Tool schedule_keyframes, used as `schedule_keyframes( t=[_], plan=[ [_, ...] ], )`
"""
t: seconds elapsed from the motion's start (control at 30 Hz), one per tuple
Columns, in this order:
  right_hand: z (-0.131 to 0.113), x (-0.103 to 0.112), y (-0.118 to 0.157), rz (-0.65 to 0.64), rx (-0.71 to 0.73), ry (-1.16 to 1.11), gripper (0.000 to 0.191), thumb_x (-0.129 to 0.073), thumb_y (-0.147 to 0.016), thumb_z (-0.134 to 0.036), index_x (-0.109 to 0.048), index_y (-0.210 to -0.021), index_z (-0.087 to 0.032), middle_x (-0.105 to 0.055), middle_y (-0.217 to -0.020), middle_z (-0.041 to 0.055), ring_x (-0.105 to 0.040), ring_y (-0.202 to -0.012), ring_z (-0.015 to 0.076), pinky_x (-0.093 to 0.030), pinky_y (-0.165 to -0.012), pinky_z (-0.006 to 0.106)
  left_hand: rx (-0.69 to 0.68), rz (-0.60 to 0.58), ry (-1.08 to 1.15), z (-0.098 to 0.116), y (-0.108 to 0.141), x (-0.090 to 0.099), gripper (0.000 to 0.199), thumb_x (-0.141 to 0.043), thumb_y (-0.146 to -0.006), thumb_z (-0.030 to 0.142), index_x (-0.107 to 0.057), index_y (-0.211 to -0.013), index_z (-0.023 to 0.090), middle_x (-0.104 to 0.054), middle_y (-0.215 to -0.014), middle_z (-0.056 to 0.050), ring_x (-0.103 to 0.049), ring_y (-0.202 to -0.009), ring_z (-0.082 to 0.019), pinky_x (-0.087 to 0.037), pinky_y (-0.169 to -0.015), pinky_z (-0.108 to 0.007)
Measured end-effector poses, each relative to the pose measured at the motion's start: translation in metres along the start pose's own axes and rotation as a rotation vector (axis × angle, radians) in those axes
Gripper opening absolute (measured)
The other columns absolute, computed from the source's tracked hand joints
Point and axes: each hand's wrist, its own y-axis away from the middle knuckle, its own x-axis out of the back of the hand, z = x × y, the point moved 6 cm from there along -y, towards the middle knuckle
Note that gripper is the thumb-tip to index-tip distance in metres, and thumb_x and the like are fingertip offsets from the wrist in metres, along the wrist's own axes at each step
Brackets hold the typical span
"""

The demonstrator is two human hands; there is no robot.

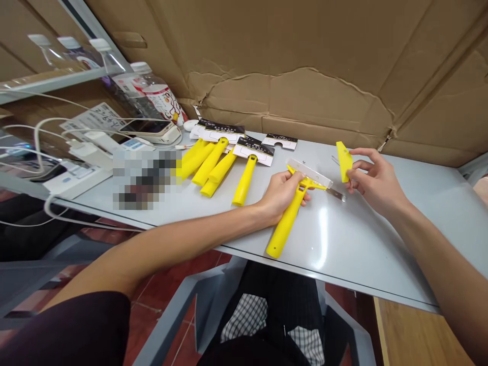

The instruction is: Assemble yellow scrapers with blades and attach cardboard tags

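My left hand [282,195] is closed around the neck of a yellow-handled scraper [285,223], whose handle points down toward the table's front edge. A clear strip [310,173] lies along the scraper's head, and a metal blade [335,194] sticks out at its right end. To the right, my right hand [371,178] pinches a small yellow plastic piece [344,161] upright, apart from the scraper. Thin prongs show at that piece's left side. Left of my left hand lies another yellow handle [245,182] with a black-and-white card [254,151] at its top.
Several more yellow handles [208,168] with cards lie on the grey table [381,254]. A loose card [280,141] sits near the cardboard wall [324,101]. At left are a phone [147,127], a power strip [76,173] with white cables, bottles [160,96] and a pixelated patch.
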Motion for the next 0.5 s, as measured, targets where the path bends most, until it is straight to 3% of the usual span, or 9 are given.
schedule_keyframes(
  t=[0.13, 0.3, 0.37, 0.5],
  plan=[
    [0.0011, 0.0005, 0.0004, 0.031, -0.014, -0.071, 0.072, -0.080, -0.070, -0.015, -0.061, -0.137, -0.035, -0.065, -0.100, 0.0011, -0.067, -0.057, 0.0176, -0.058, -0.052, 0.039, 0.002, -0.016, 0.005, -0.0006, -0.0006, 0.0002, 0.021, -0.057, -0.104, 0.021, -0.063, -0.085, 0.015, -0.075, -0.080, -0.008, -0.061, -0.051, -0.010, -0.047, -0.048, -0.025],
    [0.0027, -0.0021, 0.0017, 0.024, -0.043, -0.134, 0.111, -0.080, -0.067, -0.005, -0.036, -0.163, -0.038, -0.066, -0.110, 0.0058, -0.074, -0.067, 0.0226, -0.067, -0.064, 0.045, -0.007, -0.029, 0.008, -0.0007, -0.0015, -0.0001, 0.020, -0.057, -0.103, 0.020, -0.061, -0.084, 0.016, -0.074, -0.077, -0.006, -0.061, -0.050, -0.010, -0.047, -0.047, -0.024],
    [0.0019, -0.0025, 0.0025, 0.012, -0.035, -0.110, 0.105, -0.081, -0.067, -0.004, -0.040, -0.159, -0.035, -0.068, -0.106, 0.0051, -0.077, -0.071, 0.0249, -0.069, -0.069, 0.047, -0.006, -0.024, 0.003, -0.0006, -0.0012, 0.0000, 0.020, -0.057, -0.103, 0.020, -0.060, -0.083, 0.016, -0.074, -0.077, -0.006, -0.062, -0.050, -0.010, -0.047, -0.046, -0.023],
    [-0.0006, -0.0034, 0.0033, -0.022, 0.005, -0.060, 0.060, -0.085, -0.070, -0.010, -0.063, -0.122, -0.030, -0.072, -0.099, 0.0035, -0.079, -0.073, 0.0260, -0.070, -0.064, 0.044, -0.005, -0.017, -0.011, 0.0006, 0.0004, 0.0003, 0.020, -0.056, -0.103, 0.020, -0.061, -0.084, 0.015, -0.073, -0.076, -0.005, -0.061, -0.050, -0.010, -0.048, -0.046, -0.022]
  ],
)
